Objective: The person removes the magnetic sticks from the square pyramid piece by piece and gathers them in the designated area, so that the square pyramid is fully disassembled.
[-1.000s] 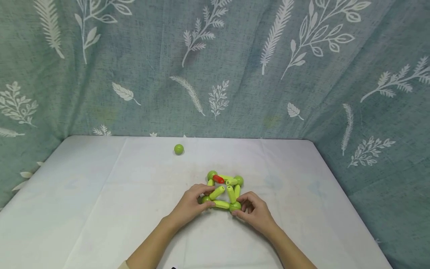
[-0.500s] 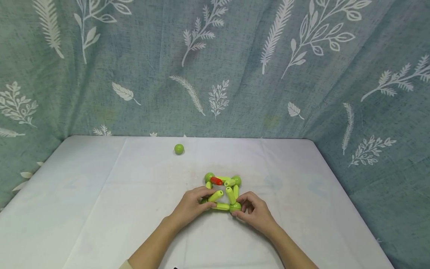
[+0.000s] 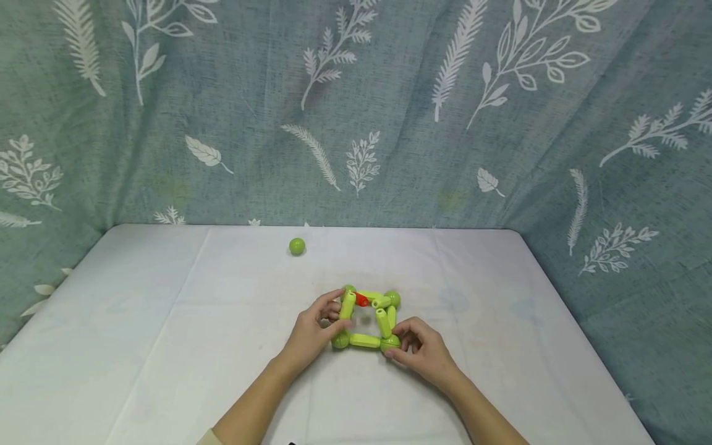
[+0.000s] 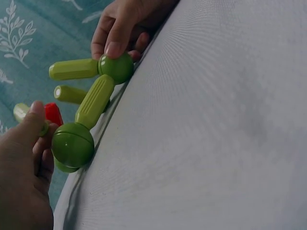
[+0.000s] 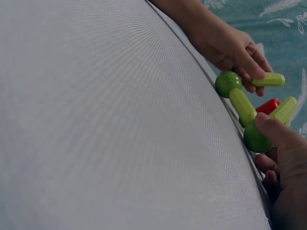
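A four-cornered frame of yellow-green toy rods (image 3: 364, 340) and green balls (image 3: 392, 298) lies on the table. Further rods stick up from its corners, among them a red rod (image 3: 361, 300) at the far left. My left hand (image 3: 310, 327) pinches the upright rod (image 3: 347, 306) at the near-left ball (image 3: 340, 340) between thumb and fingers. At the near-right ball (image 3: 390, 344), my right hand (image 3: 424, 349) grips with thumb and fingertips; the right wrist view shows its thumb on that ball (image 5: 256, 137). The left hand partly covers the frame's left side.
A loose green ball (image 3: 297, 246) sits by itself toward the back of the white-covered table (image 3: 233, 272). Behind and at the sides hangs a teal leaf-patterned curtain (image 3: 250, 154).
My left hand has shifted from the near-left ball up to its rod, which now stands more upright instead of leaning right. The frame has slid slightly toward me; the right hand stays put.
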Available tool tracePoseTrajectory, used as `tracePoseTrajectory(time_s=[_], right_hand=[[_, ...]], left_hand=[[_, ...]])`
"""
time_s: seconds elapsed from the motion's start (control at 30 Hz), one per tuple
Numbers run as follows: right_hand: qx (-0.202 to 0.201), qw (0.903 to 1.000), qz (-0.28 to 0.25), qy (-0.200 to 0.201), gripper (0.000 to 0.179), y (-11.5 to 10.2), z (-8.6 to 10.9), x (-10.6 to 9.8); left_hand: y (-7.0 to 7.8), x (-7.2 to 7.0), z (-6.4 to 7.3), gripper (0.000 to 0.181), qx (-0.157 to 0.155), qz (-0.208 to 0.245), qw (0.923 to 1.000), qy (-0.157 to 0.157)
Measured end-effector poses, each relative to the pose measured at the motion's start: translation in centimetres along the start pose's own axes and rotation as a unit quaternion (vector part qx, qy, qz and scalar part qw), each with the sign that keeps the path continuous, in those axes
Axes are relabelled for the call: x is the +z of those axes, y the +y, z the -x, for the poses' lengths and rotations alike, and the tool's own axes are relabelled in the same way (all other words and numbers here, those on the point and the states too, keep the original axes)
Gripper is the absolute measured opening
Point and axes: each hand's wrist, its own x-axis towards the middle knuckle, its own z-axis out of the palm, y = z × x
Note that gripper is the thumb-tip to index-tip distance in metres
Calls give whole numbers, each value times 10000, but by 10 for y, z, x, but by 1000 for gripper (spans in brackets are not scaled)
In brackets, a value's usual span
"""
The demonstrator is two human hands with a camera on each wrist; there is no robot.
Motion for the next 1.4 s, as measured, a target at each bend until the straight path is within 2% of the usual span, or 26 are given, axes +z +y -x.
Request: tracePoseTrajectory(time_s=[0.1, 0.2, 0.33, 0.5, 0.63, 0.77, 0.9, 1.1, 1.27, 1.4], right_hand=[[94, 10000, 19, -15, 31, -1, 0, 0], [119, 9999, 57, -21, 31, -2, 0, 0], [102, 9999, 76, -26, 31, -1, 0, 0], [8, 10000, 89, 33, 31, 1, 0, -1], [-68, 10000, 7, 15, 31, 2, 0, -1], [-76, 10000, -8, -19, 31, 2, 1, 0], [-27, 10000, -10, 6, 31, 2, 1, 0], [7, 10000, -25, -12, 31, 2, 1, -1], [75, 10000, -44, -34, 31, 2, 1, -2], [74, 9999, -65, -40, 31, 2, 0, -1]], left_hand=[[0, -2, -2, 72, -500, 911, 9944, -171], [-3, -4, -4, 71, -530, 1602, 9854, -227], [-4, -7, -6, 61, -440, 1969, 9792, -237], [-3, -8, -10, 70, -910, 1943, 9763, -266], [-3, -12, -12, 75, -1357, 1399, 9806, -204], [-9, -24, -12, 71, -1397, 509, 9889, -45], [-20, -38, -15, 68, -1346, -255, 9906, 19], [-36, -57, -23, 69, -1339, -921, 9865, -212], [-46, -78, -34, 70, -1240, -1892, 9738, -229], [-52, -94, -46, 70, -1319, -2171, 9665, -371]])
